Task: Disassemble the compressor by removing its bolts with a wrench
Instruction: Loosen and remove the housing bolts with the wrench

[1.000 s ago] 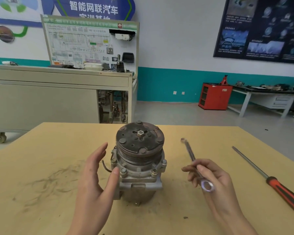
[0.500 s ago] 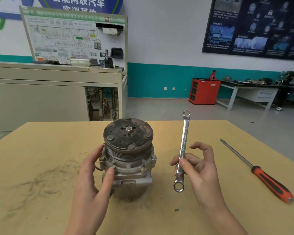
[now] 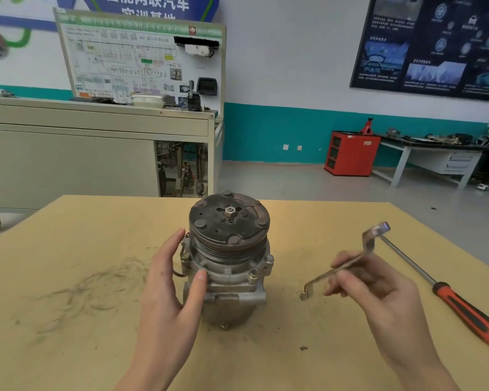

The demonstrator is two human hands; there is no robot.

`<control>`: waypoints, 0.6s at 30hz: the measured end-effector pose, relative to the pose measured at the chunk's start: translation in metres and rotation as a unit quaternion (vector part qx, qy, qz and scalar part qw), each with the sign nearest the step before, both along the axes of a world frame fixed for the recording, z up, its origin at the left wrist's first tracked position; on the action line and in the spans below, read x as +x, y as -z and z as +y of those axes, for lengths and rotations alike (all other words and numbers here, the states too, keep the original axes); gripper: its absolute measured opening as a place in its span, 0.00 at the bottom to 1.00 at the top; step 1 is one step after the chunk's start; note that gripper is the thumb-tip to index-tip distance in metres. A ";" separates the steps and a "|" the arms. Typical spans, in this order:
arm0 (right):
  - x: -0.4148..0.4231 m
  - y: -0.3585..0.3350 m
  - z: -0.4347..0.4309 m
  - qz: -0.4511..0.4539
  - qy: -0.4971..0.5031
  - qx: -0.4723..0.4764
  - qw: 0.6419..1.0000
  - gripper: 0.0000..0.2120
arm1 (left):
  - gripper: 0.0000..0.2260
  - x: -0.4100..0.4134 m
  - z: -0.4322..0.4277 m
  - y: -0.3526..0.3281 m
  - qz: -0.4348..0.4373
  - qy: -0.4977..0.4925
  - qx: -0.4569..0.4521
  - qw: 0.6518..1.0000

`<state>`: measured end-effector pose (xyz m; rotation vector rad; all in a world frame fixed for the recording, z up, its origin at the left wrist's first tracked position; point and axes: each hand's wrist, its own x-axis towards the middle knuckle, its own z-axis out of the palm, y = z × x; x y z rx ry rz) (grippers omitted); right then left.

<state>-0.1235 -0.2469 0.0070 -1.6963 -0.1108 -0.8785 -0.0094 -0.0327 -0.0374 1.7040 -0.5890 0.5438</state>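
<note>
A grey metal compressor stands upright in the middle of the wooden table. Its rusty round clutch plate faces up with a hex nut at the centre. Bolts ring the flange below the pulley. My left hand rests against the compressor's left side, fingers straight and thumb on the front of the flange. My right hand, to the right of the compressor, pinches a silver ring wrench by its shaft above the table. The wrench looks blurred and lies slanted, one end low near the compressor, the other raised.
A long screwdriver with a red and black handle lies on the table at the right. Dark scuff marks cover the table's left part. Beyond the table are a beige training bench, a red cabinet and a work table.
The wrench has swung from nearly upright to a slanted, flatter pose in my right hand. My left hand stays against the compressor. The camera view has shifted slightly.
</note>
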 end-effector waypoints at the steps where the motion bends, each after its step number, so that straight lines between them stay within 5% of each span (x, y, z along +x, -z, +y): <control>1: -0.001 0.001 0.000 -0.001 0.039 -0.005 0.999 0.12 | 0.24 0.000 -0.001 -0.002 -0.006 0.005 0.012 1.000; 8: -0.001 0.014 0.042 -0.196 0.148 0.020 0.969 0.10 | 0.42 0.013 -0.005 -0.004 -0.019 0.043 0.075 0.996; 10: -0.002 0.025 0.053 -0.178 0.148 -0.022 0.973 0.06 | 0.41 0.018 -0.005 0.001 -0.005 0.053 0.057 0.997; 14: -0.008 0.039 0.053 0.033 0.057 -0.144 0.987 0.11 | 0.39 0.019 -0.004 0.009 -0.003 0.064 0.044 0.997; 18: -0.015 0.043 0.064 -0.061 0.116 -0.217 0.967 0.11 | 0.38 0.017 -0.003 0.012 -0.001 0.075 0.052 0.996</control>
